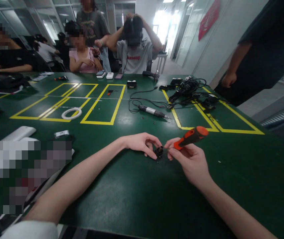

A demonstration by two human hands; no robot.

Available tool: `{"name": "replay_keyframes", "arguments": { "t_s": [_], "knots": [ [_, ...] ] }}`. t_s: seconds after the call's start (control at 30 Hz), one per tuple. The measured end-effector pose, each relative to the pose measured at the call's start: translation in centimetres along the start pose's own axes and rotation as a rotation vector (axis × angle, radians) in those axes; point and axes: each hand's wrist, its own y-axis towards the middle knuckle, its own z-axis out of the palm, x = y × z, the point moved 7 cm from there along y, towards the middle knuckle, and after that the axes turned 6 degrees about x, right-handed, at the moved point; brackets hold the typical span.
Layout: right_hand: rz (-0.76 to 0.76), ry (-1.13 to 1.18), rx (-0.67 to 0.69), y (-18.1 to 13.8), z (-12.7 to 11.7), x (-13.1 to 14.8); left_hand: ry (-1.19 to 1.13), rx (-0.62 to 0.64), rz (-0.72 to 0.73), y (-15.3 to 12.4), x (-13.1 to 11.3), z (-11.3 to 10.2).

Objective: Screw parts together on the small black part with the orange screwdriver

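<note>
My left hand (145, 144) rests on the green table with thumb and fingers closed around a small black part (159, 152), which has a round, tube-like top. What this part is, I cannot make out. Just to the right, my right hand (190, 158) grips a screwdriver (191, 137) with an orange and dark grey handle. The handle slants up and to the right. Its thin shaft runs between my fingertips toward the black part, and whether the tip touches it I cannot tell.
Beyond my hands lies a corded electric screwdriver (153, 112). A heap of black cables (189, 91) is at the back right. Yellow tape (97, 122) marks rectangles on the green table (122, 192). A white ring (71, 113) lies left. People stand and sit around the far side.
</note>
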Motion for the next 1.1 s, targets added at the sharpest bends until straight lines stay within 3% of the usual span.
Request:
{"name": "replay_keyframes", "arguments": {
  "t_s": [1.1],
  "knots": [
    [0.006, 0.060, 0.048, 0.02, 0.34, -0.30, -0.014, -0.002, 0.018, 0.14, 0.03, 0.01]
  ]
}}
